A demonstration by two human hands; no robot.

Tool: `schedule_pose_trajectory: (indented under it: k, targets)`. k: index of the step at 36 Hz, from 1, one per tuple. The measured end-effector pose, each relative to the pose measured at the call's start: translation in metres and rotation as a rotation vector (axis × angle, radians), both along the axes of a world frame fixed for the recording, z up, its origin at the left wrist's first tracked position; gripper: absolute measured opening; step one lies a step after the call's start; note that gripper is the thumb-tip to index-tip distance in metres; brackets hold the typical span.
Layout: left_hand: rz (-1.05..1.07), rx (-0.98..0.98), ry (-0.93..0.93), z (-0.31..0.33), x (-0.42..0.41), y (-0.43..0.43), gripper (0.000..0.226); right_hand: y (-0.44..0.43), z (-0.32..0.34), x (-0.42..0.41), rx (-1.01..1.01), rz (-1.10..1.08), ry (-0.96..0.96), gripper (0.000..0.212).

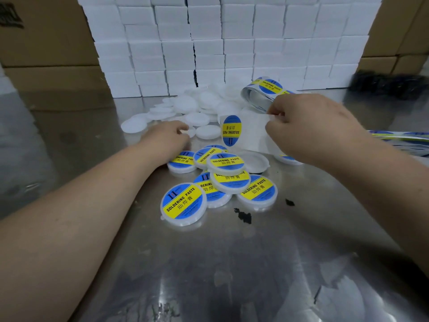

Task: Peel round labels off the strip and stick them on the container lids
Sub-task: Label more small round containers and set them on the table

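My right hand (308, 126) pinches the white backing strip (253, 133), which hangs curved above the metal table. One blue and yellow round label (231, 130) sits on the strip's left end. My left hand (168, 135) reaches into the plain white lids (207, 131), its fingers curled on the edge of one lid (190, 132). Several labelled lids (226, 162) lie piled in front of both hands. The rest of the label strip (267, 89) loops behind my right hand.
A wall of stacked white boxes (222, 43) stands at the back, with brown cartons (46, 43) on both sides. More label strip (399, 138) lies at the right edge. Dark specks (243, 214) mark the steel table (209, 275).
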State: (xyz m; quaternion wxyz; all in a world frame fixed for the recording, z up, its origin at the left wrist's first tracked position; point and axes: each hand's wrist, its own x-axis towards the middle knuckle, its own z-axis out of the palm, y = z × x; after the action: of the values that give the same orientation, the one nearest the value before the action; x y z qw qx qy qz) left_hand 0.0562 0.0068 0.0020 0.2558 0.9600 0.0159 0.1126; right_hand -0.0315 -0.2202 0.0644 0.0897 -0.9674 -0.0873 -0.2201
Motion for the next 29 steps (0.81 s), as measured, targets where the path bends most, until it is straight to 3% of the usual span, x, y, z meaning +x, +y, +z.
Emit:
schedule_pose_trajectory:
  k: [4, 11, 14, 21, 24, 29]
  targets:
    - [0.059, 0.007, -0.004, 0.002, -0.002, -0.001, 0.004, -0.001, -0.001, -0.001, 0.042, 0.065, 0.012, 0.011]
    - [-0.018, -0.076, -0.054, 0.004, -0.009, -0.007, 0.014, 0.000, -0.006, 0.000, -0.011, 0.135, 0.003, 0.034]
    - [-0.029, -0.235, -0.124, 0.004, -0.012, -0.014, 0.017, 0.001, -0.007, 0.001, -0.023, 0.135, -0.004, 0.039]
    - [-0.071, -0.366, -0.235, 0.011, -0.020, -0.037, 0.012, 0.008, -0.013, -0.001, -0.052, 0.157, -0.039, 0.043]
    - [-0.134, -0.521, -0.254, 0.015, -0.025, -0.042, 0.027, 0.011, -0.014, -0.002, -0.124, 0.164, -0.053, 0.035]
    - [-0.195, -0.278, -0.273, 0.020, -0.033, -0.049, 0.021, 0.012, -0.015, -0.001, -0.159, 0.147, -0.006, 0.029]
